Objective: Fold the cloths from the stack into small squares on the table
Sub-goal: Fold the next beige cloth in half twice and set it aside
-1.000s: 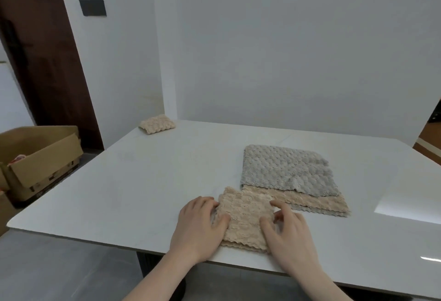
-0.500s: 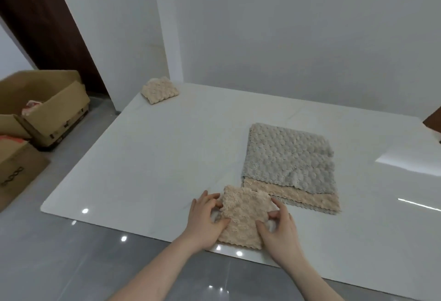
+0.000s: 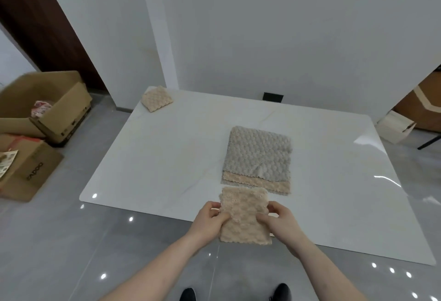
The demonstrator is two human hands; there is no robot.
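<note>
A folded beige cloth hangs lifted at the near edge of the white table. My left hand pinches its left side, thumb on top. My right hand pinches its right side. Just beyond lies the stack: a grey cloth on top with a beige cloth showing under its near edge. A small folded beige square sits at the table's far left corner.
Open cardboard boxes stand on the grey floor to the left. A pale box sits past the table's right corner. A white wall runs behind the table. My shoes show below.
Both hands went from pressing the folded beige cloth flat on the table to pinching its sides and lifting it toward me. The view has risen and tilted downward.
</note>
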